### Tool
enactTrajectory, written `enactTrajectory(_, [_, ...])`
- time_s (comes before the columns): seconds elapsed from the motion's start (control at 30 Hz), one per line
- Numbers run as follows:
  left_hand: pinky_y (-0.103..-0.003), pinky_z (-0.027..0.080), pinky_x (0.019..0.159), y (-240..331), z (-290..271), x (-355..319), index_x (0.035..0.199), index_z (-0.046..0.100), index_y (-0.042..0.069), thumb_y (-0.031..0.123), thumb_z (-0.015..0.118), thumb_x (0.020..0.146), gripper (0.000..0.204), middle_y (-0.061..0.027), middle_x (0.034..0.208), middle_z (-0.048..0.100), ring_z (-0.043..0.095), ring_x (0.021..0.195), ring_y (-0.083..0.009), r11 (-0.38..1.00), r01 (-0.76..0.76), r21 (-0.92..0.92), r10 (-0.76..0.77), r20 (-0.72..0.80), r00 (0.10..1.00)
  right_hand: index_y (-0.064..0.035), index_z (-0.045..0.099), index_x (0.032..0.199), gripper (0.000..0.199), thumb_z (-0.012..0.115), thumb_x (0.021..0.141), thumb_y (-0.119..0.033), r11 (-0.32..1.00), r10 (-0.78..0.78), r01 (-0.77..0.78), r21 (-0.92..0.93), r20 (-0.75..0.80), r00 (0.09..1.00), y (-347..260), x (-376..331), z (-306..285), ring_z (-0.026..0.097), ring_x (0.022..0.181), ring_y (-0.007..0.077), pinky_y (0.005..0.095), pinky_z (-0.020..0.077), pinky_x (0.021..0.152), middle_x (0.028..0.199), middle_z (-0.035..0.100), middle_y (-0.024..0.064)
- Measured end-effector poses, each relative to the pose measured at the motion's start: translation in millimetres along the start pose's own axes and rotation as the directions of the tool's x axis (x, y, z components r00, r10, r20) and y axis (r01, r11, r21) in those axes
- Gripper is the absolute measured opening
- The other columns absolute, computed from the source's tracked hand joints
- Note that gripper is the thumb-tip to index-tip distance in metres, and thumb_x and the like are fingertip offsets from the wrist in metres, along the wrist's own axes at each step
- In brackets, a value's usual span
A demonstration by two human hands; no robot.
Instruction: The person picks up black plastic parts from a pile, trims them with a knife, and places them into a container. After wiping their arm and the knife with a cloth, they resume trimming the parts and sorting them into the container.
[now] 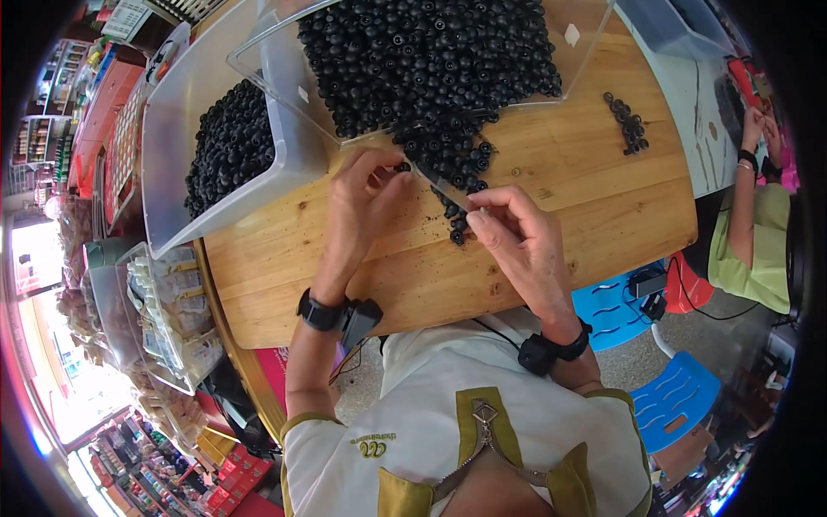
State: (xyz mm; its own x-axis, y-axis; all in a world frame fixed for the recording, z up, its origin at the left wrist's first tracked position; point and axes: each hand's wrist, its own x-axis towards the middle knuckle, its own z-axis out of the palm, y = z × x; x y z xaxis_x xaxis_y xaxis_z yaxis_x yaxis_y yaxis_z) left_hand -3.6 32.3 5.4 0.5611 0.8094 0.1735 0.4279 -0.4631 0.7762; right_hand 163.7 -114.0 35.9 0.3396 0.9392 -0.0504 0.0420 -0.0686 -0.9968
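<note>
Your left hand [360,202] rests on the round wooden table [586,215], just below the heap of small black beads [431,60] that spills out of the tilted clear plastic bin [586,52]. Its fingers are curled in close, with the thumb and forefinger tips narrowed around a single bead at the lower edge of that heap. Your right hand [517,237] lies just right of the left, below the same heap, and its thumb and forefinger are pinched shut on a thin rod [441,185] that slants up and left toward the left hand's fingertips. A short trail of loose beads [457,226] lies on the table under the rod, running down from the heap and ending just beside your right forefinger. Left of the heap stands a second clear bin [172,129], also holding black beads. Right of the heap, well apart from both hands, a small cluster of beads [629,125] lies on the bare wood. You wear a black band on each wrist. Past the table's right edge, far from the heap, another person in a green top [758,250] sits, and blue plastic chairs [676,401] stand below them.
</note>
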Motion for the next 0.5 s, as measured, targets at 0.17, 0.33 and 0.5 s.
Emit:
enactTrajectory(0.17, [-0.025,0.052,0.082,28.7,-18.5,-40.0,0.105,0.067,0.0,-0.003,0.069,0.085,0.021,-0.0064,0.105,0.068,0.065,0.089,-0.013,0.763,0.171,-0.623,-0.212,0.008,0.977,-0.004,0.062,0.115,0.026,0.067,0.09,-0.008,0.994,-0.051,0.06,-0.088,0.107,0.993,-15.2,-3.7,8.4,0.047,0.064,0.0046,0.0212,0.0422,0.059,0.078,0.059,-0.0007])
enactTrajectory(0.33, [-0.024,0.055,0.081,35.6,-26.3,-66.4,0.106,0.067,-0.002,-0.002,0.074,0.082,0.026,-0.0075,0.102,0.066,0.066,0.089,-0.0136,0.708,0.102,-0.699,-0.188,-0.048,0.981,-0.0059,0.056,0.134,0.05,0.071,0.086,-0.007,0.963,-0.237,0.259,-0.077,0.224,0.945,-23.4,-13.4,26.5,0.048,0.061,0.0075,0.0239,0.0441,0.055,0.081,0.06,0.004])
enactTrajectory(0.5, [-0.025,0.056,0.079,33.5,-24.5,-78.6,0.105,0.067,-0.002,-0.003,0.075,0.081,0.025,-0.008,0.102,0.066,0.067,0.087,-0.0141,0.697,0.015,-0.717,-0.174,-0.149,0.973,-0.0054,0.056,0.134,0.052,0.073,0.084,-0.004,0.924,-0.349,0.378,-0.061,0.269,0.898,-24.1,-14.0,37.6,0.053,0.062,0.0091,0.0254,0.0477,0.056,0.089,0.065,0.0059])
